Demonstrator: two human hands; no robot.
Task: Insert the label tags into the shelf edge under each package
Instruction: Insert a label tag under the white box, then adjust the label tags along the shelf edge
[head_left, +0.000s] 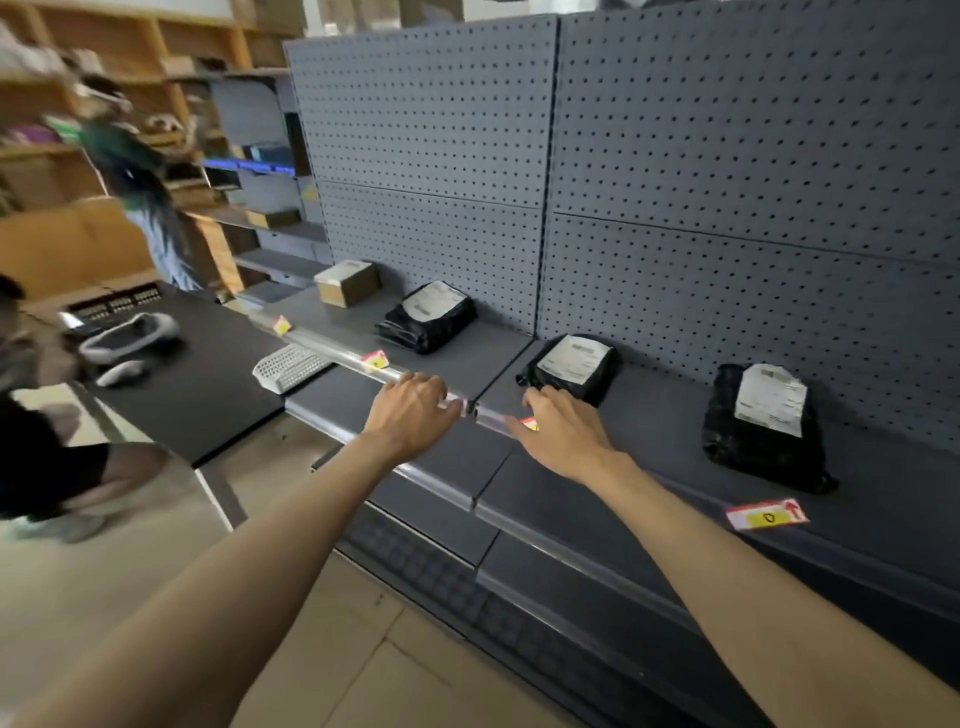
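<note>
A grey shelf (649, 436) carries a cardboard box (347, 282) and three black packages with white labels (427, 315), (571, 366), (761, 423). Its clear edge strip (332, 345) holds red-and-yellow tags under the box (281, 325) and under the first black package (375, 359). My left hand (413, 413) rests on the strip near the shelf joint, fingers curled over it. My right hand (558, 434) presses a third tag (530, 423) at the strip below the second black package. A fourth tag (766, 514) lies loose on the shelf in front of the last package.
A white plastic basket (288, 366) sits on a lower shelf at left. A black counter (197, 374) with white and grey objects stands further left. Two people are at the left edge, blurred. A grey pegboard (675, 156) backs the shelf.
</note>
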